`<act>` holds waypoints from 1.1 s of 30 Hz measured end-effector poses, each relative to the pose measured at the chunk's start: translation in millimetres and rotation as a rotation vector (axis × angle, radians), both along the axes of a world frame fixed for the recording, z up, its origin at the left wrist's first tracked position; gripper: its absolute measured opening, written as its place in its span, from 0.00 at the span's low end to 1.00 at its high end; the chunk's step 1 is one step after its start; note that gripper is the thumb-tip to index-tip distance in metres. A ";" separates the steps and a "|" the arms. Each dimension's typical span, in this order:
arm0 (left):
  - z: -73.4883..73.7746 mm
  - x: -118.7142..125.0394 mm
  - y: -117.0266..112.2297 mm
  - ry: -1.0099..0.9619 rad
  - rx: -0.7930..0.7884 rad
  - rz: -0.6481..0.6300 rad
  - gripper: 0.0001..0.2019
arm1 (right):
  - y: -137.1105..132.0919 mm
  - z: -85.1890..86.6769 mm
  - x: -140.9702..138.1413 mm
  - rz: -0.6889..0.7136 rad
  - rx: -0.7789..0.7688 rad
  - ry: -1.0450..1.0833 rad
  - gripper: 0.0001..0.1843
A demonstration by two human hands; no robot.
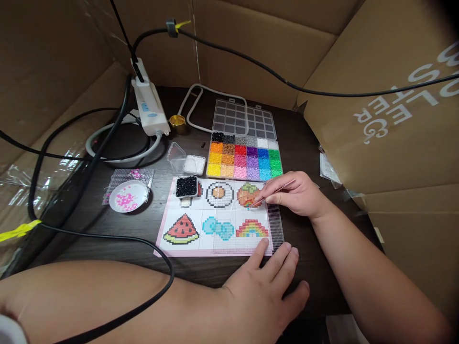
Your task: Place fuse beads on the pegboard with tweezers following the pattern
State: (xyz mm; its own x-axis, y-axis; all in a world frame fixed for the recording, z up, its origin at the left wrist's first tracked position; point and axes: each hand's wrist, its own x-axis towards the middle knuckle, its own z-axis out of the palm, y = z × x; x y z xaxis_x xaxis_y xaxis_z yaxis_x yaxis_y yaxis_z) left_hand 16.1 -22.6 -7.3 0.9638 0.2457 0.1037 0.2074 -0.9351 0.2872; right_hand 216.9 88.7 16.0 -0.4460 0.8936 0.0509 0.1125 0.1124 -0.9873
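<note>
Right hand (pixel 299 196) pinches tweezers (pixel 283 185) at 1 o'clock on pegboard (pixel 276 227). Left hand (pixel 265 286) flat, open, fingertips steadying its 5 o'clock edge. A nudge there could misalign it over the pattern sheet (pixel 172 215).

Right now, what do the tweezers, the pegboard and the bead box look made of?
Tweezers: likely metal, thin with a pinkish sheen, pinched in the right hand.
Pegboard: probably clear hard plastic; the pattern sheet shows through it and rows of pegs stud it.
Bead box: transparent glossy plastic; its open lid shows the table through its grid.
</note>
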 end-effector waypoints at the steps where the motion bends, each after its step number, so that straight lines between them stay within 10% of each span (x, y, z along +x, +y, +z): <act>1: -0.5 0.1 -0.1 -0.001 -0.001 -0.001 0.29 | 0.0 0.1 -0.2 0.000 0.002 -0.006 0.06; 33: -1.0 0.6 -0.2 -0.011 0.014 0.015 0.28 | 0.2 -0.1 -1.1 0.003 -0.004 -0.021 0.06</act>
